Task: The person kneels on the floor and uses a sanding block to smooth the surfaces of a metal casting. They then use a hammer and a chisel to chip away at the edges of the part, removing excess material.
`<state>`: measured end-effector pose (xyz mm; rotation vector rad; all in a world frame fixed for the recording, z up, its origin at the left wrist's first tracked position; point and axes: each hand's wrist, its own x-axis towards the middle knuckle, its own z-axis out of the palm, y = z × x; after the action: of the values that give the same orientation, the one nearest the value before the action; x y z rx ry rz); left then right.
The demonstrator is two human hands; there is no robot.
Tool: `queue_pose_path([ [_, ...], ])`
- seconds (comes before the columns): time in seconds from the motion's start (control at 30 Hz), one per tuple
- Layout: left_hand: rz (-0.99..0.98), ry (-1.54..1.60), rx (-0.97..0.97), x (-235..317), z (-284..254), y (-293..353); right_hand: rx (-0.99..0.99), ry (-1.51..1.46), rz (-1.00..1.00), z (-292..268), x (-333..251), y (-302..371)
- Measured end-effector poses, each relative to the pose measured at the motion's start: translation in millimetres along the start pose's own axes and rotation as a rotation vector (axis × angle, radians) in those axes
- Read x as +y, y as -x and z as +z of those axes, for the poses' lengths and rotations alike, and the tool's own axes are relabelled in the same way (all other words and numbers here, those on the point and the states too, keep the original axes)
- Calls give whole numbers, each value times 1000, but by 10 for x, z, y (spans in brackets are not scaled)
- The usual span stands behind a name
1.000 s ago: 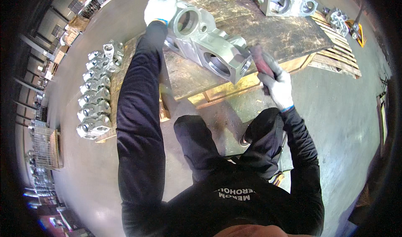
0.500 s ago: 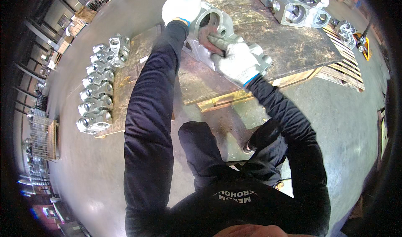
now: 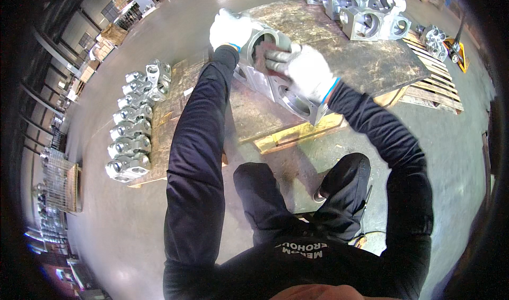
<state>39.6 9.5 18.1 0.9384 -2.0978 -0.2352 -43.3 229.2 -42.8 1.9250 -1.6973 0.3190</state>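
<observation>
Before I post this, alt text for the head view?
A white-gloved person in black holds a reddish pad at a silver metal part on a wooden table: right grip on the pad, left grip at the part's upper-left end. More metal parts sit left and upper right.

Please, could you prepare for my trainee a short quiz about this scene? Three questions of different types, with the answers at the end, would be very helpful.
1. True or false: the left hand and the right hand are both white-gloved.

2. Multiple choice: what colour is the pad that the right hand holds at the round opening of the metal casting?
A) blue
B) reddish
C) yellow

3. Fill in the missing word: in the picture, the slatted pallet lies to the ____ of the wooden table.

Key:
1. True
2. B
3. right
</observation>
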Motion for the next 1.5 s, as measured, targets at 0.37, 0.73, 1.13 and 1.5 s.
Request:
queue_pose_path([
  [0.37, 6, 68, -5, -148, 91, -99, -176, -1086, 447, 114, 167, 67],
  [0.73, -48, 75, 14, -100, 66, -93, 98, -1499, 1178, 288, 724, 1144],
  [1.13, 80, 391, -96, -169, -163, 39, 16, -1098, 1117, 30, 162, 1178],
  [1.5, 113, 621, -360, -299, -388, 57, -100, -1292, 1068, -75, 185, 1233],
])
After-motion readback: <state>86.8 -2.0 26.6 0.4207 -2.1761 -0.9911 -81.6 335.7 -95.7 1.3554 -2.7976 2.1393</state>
